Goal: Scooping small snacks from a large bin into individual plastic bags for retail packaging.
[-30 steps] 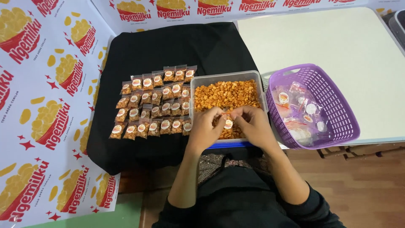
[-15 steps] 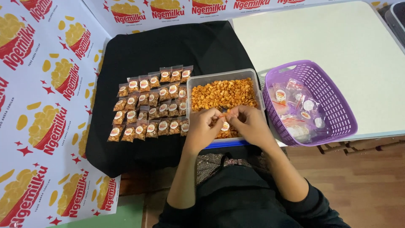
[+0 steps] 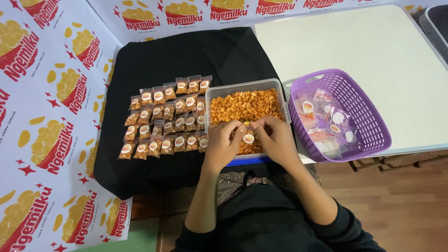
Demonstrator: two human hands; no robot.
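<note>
My left hand [image 3: 223,140] and my right hand [image 3: 276,137] meet over the near end of a clear plastic tub [image 3: 219,90] filled with orange fried snack pieces. Between the fingertips of both hands is a small clear packet [image 3: 248,137] with a round sticker, partly filled with the snack. Left of the tub, several filled small packets [image 3: 164,116] lie in rows on a black cloth [image 3: 186,51].
A purple plastic basket [image 3: 368,112] with several empty clear packets stands right of the tub on a white table [image 3: 354,42]. Printed paper sheets [image 3: 51,116] cover the surface at left and back. A wooden floor [image 3: 401,205] shows at lower right.
The hands stay over the tub, holding the packet; their fingers have shifted slightly along its top. The camera view has drifted a little.
</note>
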